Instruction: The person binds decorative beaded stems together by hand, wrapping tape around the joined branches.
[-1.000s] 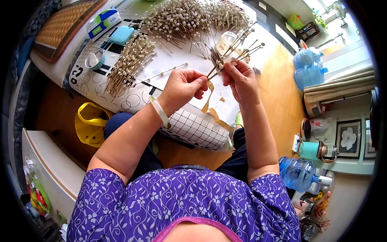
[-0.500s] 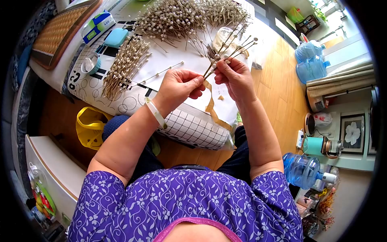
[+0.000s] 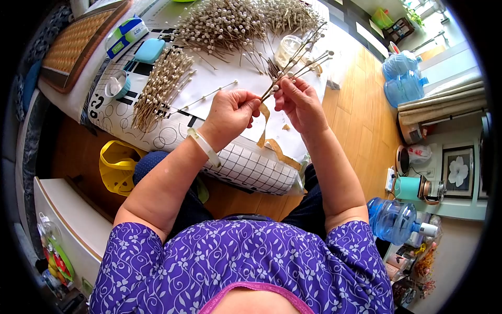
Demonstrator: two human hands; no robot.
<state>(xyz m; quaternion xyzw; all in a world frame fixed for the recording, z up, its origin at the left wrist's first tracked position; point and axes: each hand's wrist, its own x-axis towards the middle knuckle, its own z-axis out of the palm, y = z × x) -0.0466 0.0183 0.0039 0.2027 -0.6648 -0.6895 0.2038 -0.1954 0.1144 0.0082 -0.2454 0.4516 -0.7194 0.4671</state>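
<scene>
Over the table's front edge, my left hand (image 3: 234,111) is closed in a pinch on the lower end of a thin brown branch (image 3: 300,49) with small pale buds. My right hand (image 3: 300,102) pinches the same branch a little higher up, by a white bud. The branch's forked tips point up and right, away from me. A strip of brown tape (image 3: 263,125) hangs from the stem between my hands, and its lower part lies along the table edge. Left of my left hand, a single budded stem (image 3: 212,93) lies on the white sheet.
Bundles of budded stems (image 3: 219,29) lie at the back, with another bundle (image 3: 163,83) at left. Near them are a clear round tub (image 3: 288,49), a blue box (image 3: 150,51) and a tissue pack (image 3: 127,36). A yellow basket (image 3: 116,166) stands below the table.
Both hands have shifted slightly with the branch, whose tips now sit a bit differently. The hanging tape has swung a little left. Both pinches stay closed.
</scene>
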